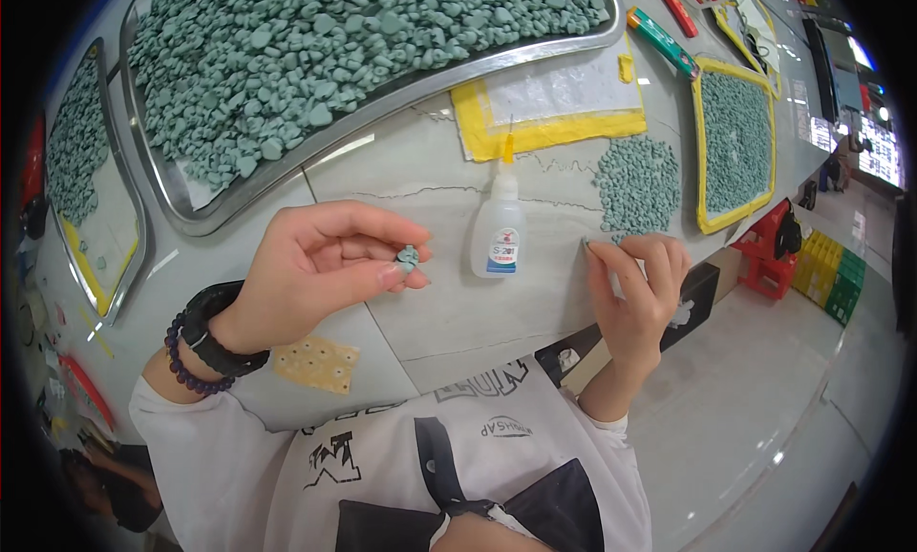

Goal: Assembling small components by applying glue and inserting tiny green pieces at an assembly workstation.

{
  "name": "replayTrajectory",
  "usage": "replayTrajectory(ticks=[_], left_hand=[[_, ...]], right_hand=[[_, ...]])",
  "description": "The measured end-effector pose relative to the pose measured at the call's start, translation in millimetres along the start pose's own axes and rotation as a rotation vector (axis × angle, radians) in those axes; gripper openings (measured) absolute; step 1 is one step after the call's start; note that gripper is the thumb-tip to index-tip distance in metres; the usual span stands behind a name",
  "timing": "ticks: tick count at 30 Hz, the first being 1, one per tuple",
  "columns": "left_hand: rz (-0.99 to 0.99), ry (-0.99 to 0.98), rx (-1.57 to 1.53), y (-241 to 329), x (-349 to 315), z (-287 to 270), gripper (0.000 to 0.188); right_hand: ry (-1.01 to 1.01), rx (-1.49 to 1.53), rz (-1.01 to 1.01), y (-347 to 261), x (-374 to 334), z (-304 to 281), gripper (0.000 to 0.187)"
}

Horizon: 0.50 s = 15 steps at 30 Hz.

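Observation:
My left hand [325,261] pinches a small cluster of green stones [409,257] between thumb and fingertips, held above the table. On the right, my right hand [638,289] has its thumb and forefinger closed on a tiny green stone [586,241], at the near edge of a loose pile of small green stones [638,184]. Between my hands stands a translucent glue bottle [498,229] with a yellow base to its thin needle tip, touched by neither hand.
A large metal tray [205,213] heaped with green stones fills the far left; a smaller tray [129,265] is beside it. A yellow-edged tray [705,170] of fine stones sits right. Farther off lie a yellow-edged white sheet [564,98] and a green tube [662,43]. Near me lies a tan patterned piece [318,363].

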<state>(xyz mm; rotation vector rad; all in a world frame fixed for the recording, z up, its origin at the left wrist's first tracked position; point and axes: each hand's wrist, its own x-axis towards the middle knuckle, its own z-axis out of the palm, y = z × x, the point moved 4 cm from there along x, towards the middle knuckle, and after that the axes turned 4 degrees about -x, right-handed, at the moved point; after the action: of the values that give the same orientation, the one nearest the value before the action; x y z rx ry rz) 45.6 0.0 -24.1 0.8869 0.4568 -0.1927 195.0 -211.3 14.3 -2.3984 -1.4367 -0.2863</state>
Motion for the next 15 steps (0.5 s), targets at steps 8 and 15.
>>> replayTrajectory(ticks=[8,15], left_hand=[[-0.004,-0.056,-0.017,0.1,-0.8,0.9,0.029],[-0.011,-0.073,-0.048,1.3,-0.6,1.8,0.029]], right_hand=[[0.004,0.517,-0.207,-76.3,55.3,9.0,0.033],[-0.035,0.515,-0.225,-76.7,58.6,23.6,0.032]])
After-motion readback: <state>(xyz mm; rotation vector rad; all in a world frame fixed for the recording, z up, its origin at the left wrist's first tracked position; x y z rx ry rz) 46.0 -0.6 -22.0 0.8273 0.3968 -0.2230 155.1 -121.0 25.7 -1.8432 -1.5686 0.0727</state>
